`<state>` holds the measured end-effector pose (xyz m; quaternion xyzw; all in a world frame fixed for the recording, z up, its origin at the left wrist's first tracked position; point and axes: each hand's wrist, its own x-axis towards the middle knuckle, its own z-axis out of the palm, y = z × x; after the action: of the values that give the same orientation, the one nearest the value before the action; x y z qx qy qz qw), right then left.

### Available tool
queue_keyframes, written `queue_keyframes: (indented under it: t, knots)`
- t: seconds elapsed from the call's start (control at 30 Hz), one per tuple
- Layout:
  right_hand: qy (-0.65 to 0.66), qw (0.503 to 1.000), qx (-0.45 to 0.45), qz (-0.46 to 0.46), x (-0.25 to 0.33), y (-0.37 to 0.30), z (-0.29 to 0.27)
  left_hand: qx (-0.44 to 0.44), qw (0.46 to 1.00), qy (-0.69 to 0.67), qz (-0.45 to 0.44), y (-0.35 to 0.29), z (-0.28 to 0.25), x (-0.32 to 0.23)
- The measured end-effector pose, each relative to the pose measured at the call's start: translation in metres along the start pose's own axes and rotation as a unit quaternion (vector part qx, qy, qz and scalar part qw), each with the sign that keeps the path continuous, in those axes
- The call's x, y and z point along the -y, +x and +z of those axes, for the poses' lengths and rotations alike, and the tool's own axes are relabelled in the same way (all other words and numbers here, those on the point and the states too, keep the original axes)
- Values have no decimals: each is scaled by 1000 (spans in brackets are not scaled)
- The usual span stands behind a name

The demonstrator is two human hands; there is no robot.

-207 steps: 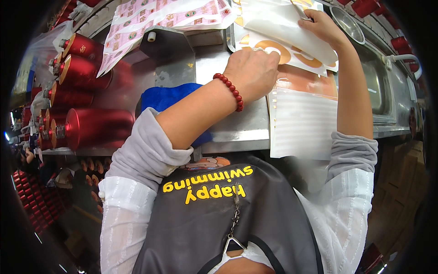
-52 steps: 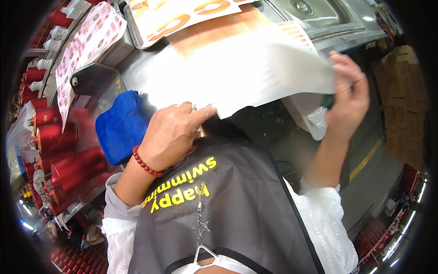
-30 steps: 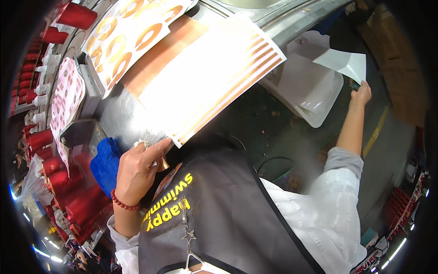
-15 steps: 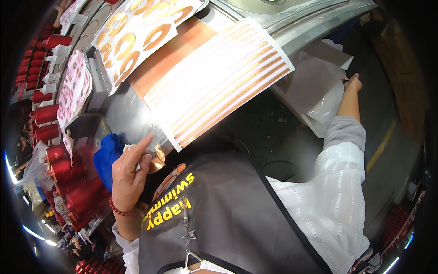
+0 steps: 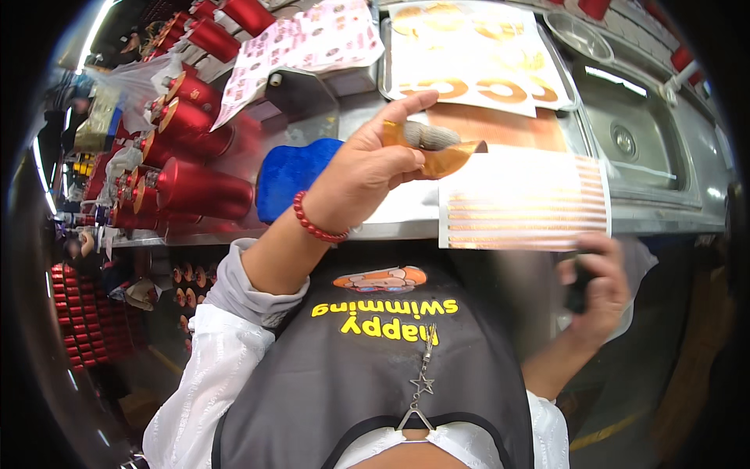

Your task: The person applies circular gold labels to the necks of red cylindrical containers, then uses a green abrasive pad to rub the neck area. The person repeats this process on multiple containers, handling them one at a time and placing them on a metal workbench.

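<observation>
My left hand point(image 5: 363, 168) is over the metal counter, its index finger stretched out and its thumb pressed toward the other fingers. A grey knitted sleeve point(image 5: 431, 137) covers one fingertip. In that hand curves a shiny gold piece of thin film point(image 5: 451, 161), partly hidden by the fingers. Beside it lies a white sheet with gold stripes point(image 5: 523, 207), overhanging the counter's front edge. My right hand point(image 5: 600, 285), smeared by motion, is just off that sheet's near right corner. Its fingers wrap round a small dark object point(image 5: 578, 283) whose kind I cannot make out.
A tray point(image 5: 385, 59) bears a white sheet with gold rings point(image 5: 469, 59). An orange-brown board point(image 5: 492, 125) lies before it. A steel sink point(image 5: 637, 133) is at right. Left stand a blue cloth point(image 5: 293, 173), red tumblers point(image 5: 205, 191) and pink patterned paper point(image 5: 308, 43).
My view has turned toward the counter. My left hand has come over the counter with the gold film, and my right hand has come back from the white sheets at far right, holding the dark object.
</observation>
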<state>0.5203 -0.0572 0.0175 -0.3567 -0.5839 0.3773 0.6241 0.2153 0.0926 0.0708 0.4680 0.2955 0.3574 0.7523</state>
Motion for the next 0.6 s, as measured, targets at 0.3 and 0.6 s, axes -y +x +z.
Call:
queue_keyframes:
  t: [0.3, 0.6]
  knots:
    - [-28, 986, 51, 154, -37, 86, 147, 14, 981, 118, 153, -30, -15, -7]
    - [-140, 982, 123, -15, -42, 136, 185, -64, 919, 247, 302, -51, -59, -5]
